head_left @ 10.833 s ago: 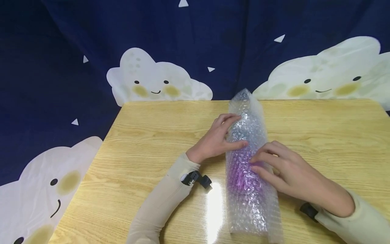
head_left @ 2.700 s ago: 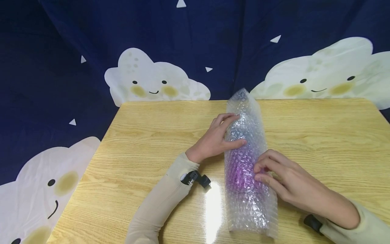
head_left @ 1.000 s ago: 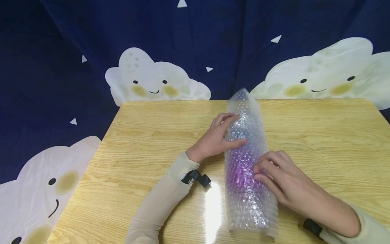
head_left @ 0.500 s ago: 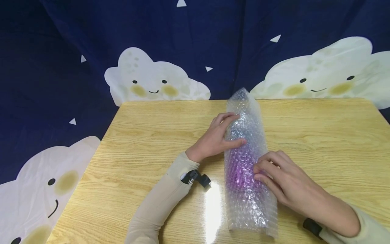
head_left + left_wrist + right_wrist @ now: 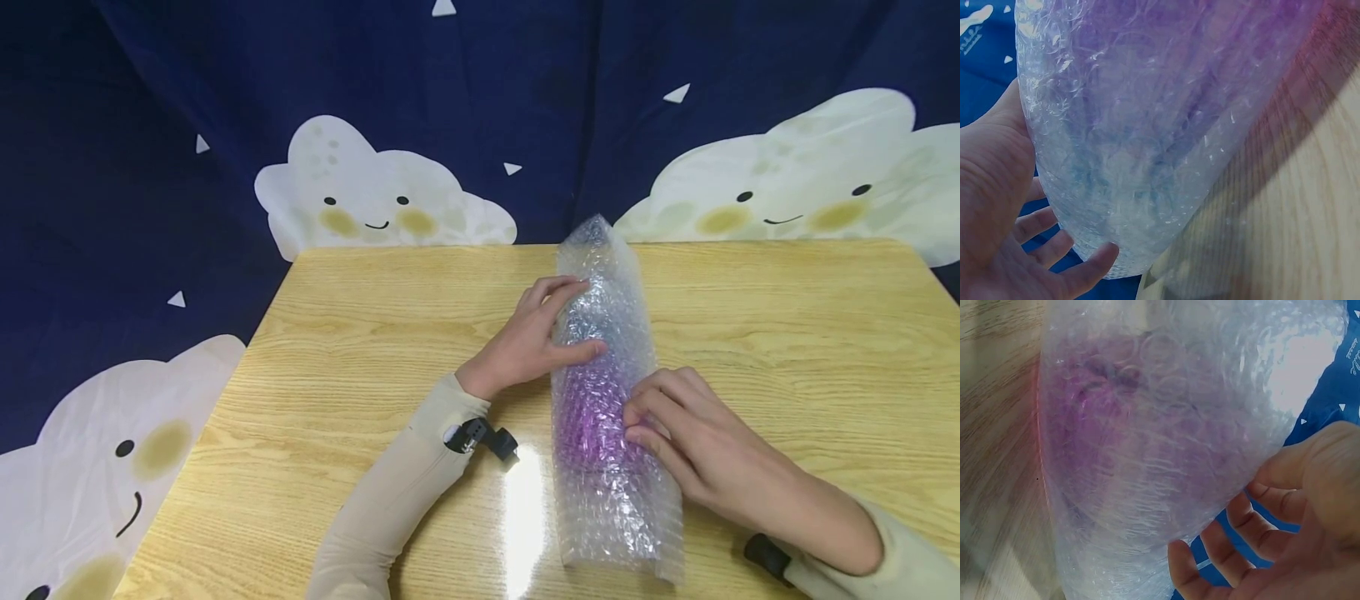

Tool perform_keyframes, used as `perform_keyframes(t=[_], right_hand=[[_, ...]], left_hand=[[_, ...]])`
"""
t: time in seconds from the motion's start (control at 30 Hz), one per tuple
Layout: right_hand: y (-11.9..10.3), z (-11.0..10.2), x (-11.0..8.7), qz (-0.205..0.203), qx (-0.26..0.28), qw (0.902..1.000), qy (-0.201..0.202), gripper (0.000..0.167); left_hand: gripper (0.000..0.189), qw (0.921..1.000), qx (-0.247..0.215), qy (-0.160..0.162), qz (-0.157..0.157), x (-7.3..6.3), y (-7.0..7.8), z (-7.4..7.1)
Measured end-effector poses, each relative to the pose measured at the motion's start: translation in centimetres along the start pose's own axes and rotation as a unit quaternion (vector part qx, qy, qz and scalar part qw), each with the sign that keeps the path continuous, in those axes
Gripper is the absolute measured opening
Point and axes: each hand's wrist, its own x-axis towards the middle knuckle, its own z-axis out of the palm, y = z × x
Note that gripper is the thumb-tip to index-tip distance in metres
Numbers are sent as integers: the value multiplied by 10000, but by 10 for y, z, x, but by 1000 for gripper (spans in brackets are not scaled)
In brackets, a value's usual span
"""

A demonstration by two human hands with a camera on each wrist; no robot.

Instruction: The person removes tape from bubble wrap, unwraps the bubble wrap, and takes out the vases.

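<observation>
A long bundle of clear bubble wrap [image 5: 618, 521] lies lengthwise on the wooden table. Through the wrap shows a thing that is purple [image 5: 588, 429] at its near part and pale blue toward the far end; its kind is veiled by the bubbles. My left hand [image 5: 525, 342] rests on the bundle's left side with thumb and fingers spread. Lower down, my right hand [image 5: 712, 442] pinches the wrap at its right side between thumb and fingers. In the right wrist view, the right fingertips [image 5: 1182, 556] sit right at the wrap's edge.
The wooden table [image 5: 375, 333] extends to both sides of the bundle. Behind it hangs a dark blue cloth [image 5: 420, 75] with smiling clouds and white triangles. The wrap's pointed far end overlaps the table's back edge in the head view.
Since the oldest frame, my right hand has shifted slightly toward the near end, and the loose right flap lies closer to the bundle. Over the last second both hands have stayed nearly still.
</observation>
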Motion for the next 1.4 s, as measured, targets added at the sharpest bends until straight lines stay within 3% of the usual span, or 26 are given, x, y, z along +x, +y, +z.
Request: perform_keyframes(t=[0.97,1.3,1.4], right_hand=[[0,3,0,-145,74,9999,55,20],[1,0,-1,95,4,9999,-105,1],[1,-1,-1,164,32,9997,-160,6]], left_hand=[[86,10000,-26,9,20,-1,-1,-1],[85,10000,4,-5,16,-1,-1,-1],[85,10000,13,-5,16,0,-1,-1]])
